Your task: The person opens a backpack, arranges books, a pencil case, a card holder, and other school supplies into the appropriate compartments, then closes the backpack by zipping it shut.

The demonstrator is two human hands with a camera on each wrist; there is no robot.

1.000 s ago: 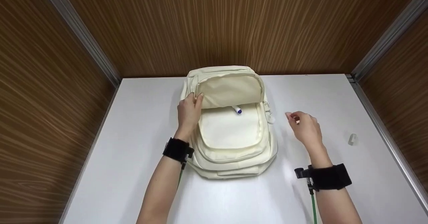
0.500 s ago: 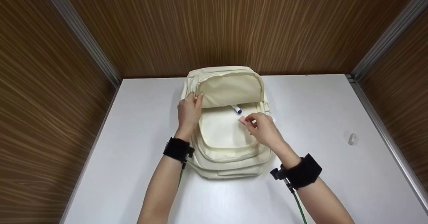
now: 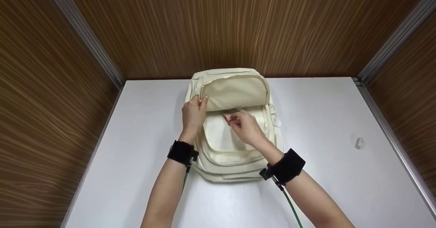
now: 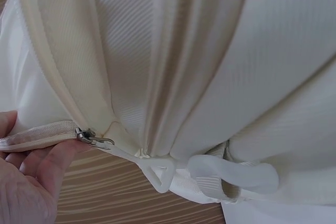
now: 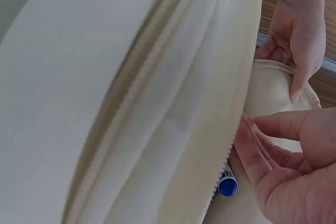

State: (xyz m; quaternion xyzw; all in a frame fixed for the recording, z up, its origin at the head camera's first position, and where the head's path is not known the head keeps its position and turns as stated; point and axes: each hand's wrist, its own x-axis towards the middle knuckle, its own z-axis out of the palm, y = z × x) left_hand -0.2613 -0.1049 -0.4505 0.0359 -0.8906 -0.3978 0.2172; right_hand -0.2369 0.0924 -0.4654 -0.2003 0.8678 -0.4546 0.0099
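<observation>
A cream backpack lies on the white table, its front pocket unzipped and the flap folded up. My left hand pinches the flap's left edge; the left wrist view shows a metal zipper pull beside those fingers. Over the pocket opening, my right hand pinches a small flat pink piece, its kind unclear. In the right wrist view the fingers hide that piece. A white marker with a blue end lies in the pocket near the right fingers, mostly covered in the head view.
On the table's right side lies a small whitish translucent object. Wood-grain panels enclose the table at the back and both sides. White straps and a buckle hang at the backpack's edge.
My right hand has moved left from the table beside the backpack to the pocket opening, carrying the pink piece and covering most of the marker. My left hand stays on the flap.
</observation>
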